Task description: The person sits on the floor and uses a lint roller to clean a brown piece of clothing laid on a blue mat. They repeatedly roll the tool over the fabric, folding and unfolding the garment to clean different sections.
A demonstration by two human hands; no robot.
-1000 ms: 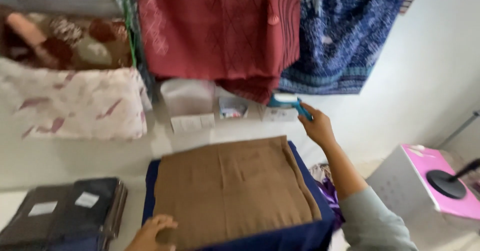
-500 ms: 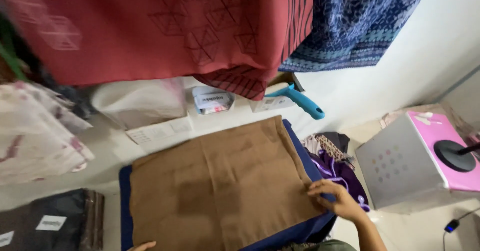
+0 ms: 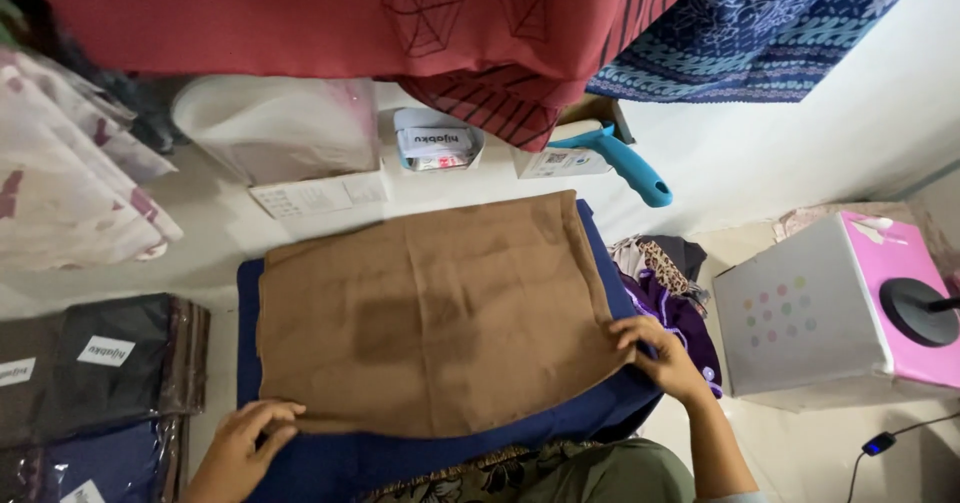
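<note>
Head view: my left hand (image 3: pixel 243 443) rests flat on the near-left corner of the brown cloth (image 3: pixel 430 313), grip loose; my right hand (image 3: pixel 665 358) pinches its right edge. The cloth lies folded and smoothed on the blue cloth (image 3: pixel 600 418); only squaring the edges seems left.

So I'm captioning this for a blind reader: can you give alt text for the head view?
A person's left hand and right hand rest on the near corners of a folded brown cloth lying flat on a dark blue cloth. Red fabric hangs above; a pink-topped box sits right.
</note>
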